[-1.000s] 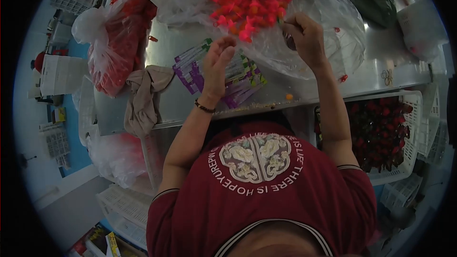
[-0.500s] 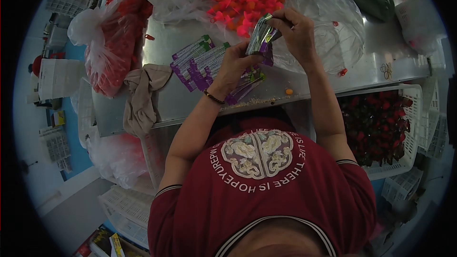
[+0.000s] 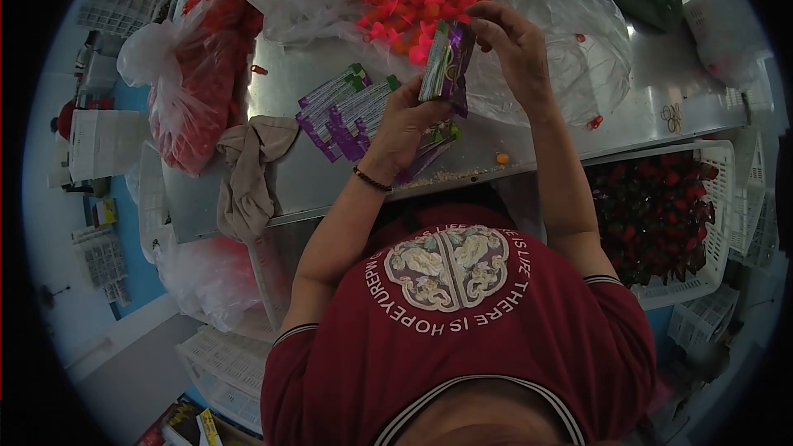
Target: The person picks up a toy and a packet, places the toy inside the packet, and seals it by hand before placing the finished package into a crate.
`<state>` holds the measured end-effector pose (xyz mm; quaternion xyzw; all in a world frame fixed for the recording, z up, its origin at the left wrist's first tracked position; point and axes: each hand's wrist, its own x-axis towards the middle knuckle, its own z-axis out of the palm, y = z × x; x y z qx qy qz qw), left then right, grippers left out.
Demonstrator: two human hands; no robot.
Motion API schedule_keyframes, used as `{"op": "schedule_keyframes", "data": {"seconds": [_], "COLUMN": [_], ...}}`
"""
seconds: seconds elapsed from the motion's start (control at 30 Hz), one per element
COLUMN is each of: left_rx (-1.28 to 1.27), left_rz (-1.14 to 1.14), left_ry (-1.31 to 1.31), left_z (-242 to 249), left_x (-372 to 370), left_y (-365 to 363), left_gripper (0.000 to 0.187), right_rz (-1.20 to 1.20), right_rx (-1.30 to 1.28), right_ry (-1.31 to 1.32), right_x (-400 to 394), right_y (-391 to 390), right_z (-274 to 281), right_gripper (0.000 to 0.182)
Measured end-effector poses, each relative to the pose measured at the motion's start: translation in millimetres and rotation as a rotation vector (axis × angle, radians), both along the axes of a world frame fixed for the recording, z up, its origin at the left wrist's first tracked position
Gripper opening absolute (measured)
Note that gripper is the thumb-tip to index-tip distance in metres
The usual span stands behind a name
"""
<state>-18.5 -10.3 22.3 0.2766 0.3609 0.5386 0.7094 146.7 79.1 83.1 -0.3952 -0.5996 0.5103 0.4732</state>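
Observation:
My left hand (image 3: 401,128) is closed around the lower part of a shiny purple and green packet (image 3: 450,70), held up above the table. At the packet's top corner, the thumb and forefinger of my right hand (image 3: 519,49) are bent together and seem to pinch its edge. Several flat purple packets with green ends (image 3: 340,120) lie fanned out beside my left wrist, partly under it. Beyond my hands is a pile of bright pink-red plastic pieces (image 3: 421,4) on clear plastic sheeting (image 3: 570,74).
A grey cloth (image 3: 256,165) hangs over the metal table's (image 3: 289,190) front edge. A bag of red pieces (image 3: 194,91) stands left. At right, a white crate (image 3: 720,223) holds dark red items. A small orange piece (image 3: 502,158) and crumbs lie near the edge.
The packet has turned more upright, showing its purple side. My right hand has shifted slightly up and right, from gripping over the packet's top to its corner.

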Motion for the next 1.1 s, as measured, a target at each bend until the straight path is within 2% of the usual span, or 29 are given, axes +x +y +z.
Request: {"op": "schedule_keyframes", "data": {"seconds": [0.13, 0.2, 0.33, 0.4, 0.5, 0.63, 0.7, 0.73, 0.8, 0.93, 1.03, 1.1], "left_rx": [-0.008, 0.023, -0.001, 0.022, -0.005, 0.008, 0.026, 0.023, 0.121, 0.101, 0.056, 0.022], "left_rz": [0.011, -0.012, -0.087, -0.157, -0.157, -0.214, -0.228, -0.229, -0.236, -0.268, -0.252, -0.173], "left_ry": [-0.063, 0.026, 0.055, 0.060, 0.101, 0.112, 0.085, 0.084, -0.100, -0.077, -0.094, -0.172], "left_z": [0.3, 3.2, 1.0, -2.3, -1.3, -2.1, 2.0, 2.7, 2.0, -8.5, -8.2, -4.7], "left_x": [0.6, 0.5, -3.2, -6.0, -6.8, -10.0, -9.4, -9.2, -9.1, -11.0, -6.0, -3.7], "left_y": [-2.0, -3.5, -3.9, -4.0, -5.6, -7.2, -9.8, -9.3, -6.2, -1.1, -0.4, -2.7], "left_gripper": [0.038, 0.039, 0.039, 0.040, 0.039, 0.042, 0.045, 0.045, 0.051, 0.048, 0.041, 0.034], "right_rz": [0.036, 0.139, 0.183, 0.196, 0.287, 0.374, 0.530, 0.530, 0.632, 0.647, 0.664, 0.548], "right_rx": [0.048, 0.139, 0.088, 0.317, 0.407, 0.412, 0.343, 0.339, 0.183, 0.065, 0.095, 0.220], "right_ry": [0.098, -0.037, -0.043, -0.263, -0.372, -0.439, -0.415, -0.414, -0.321, -0.327, -0.295, -0.254], "right_x": [5.5, 10.3, 11.7, 12.1, 13.8, 13.2, 14.9, 15.3, 15.8, 15.3, 17.6, 21.2], "right_y": [-12.0, -9.4, -5.2, -5.6, -0.3, 3.0, 9.3, 11.3, 12.8, 11.3, 12.0, 14.2], "right_z": [-7.7, -16.0, -13.0, 0.8, 6.6, 11.8, 7.3, 6.2, 5.7, 14.2, 16.0, 12.8], "right_gripper": [0.028, 0.032, 0.035, 0.032, 0.027, 0.020, 0.014, 0.014, 0.007, 0.004, 0.003, 0.004]}}
